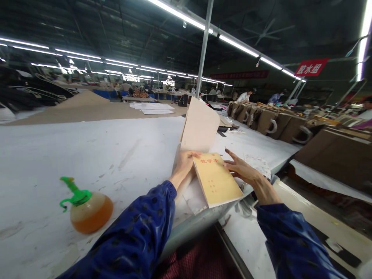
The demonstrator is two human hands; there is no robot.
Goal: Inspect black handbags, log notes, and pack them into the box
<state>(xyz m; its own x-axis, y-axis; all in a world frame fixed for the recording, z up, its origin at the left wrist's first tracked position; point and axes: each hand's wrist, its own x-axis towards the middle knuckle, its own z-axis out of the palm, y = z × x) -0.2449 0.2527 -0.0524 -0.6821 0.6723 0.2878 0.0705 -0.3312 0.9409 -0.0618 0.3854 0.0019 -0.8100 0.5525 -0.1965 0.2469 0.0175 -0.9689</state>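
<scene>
A thin yellow-tan booklet (216, 180) with red printing lies at the near edge of a white-covered table (101, 155). My left hand (183, 164) grips its top left corner, fingers curled over the spine edge. Behind that hand a pale cream folded sheet (200, 128) stands upright; I cannot tell whether the hand holds it too. My right hand (241, 168) rests by the booklet's right edge with fingers stretched out and spread, fingertips touching it. Both arms wear dark blue patterned sleeves.
A round bottle of amber liquid (87, 211) with a green pump top lies at the near left. Brown paper bags (279, 124) with handles stand in rows at the right. White sheets (152, 107) lie far back. Other workers sit in the distance. A red sign (310, 68) hangs overhead.
</scene>
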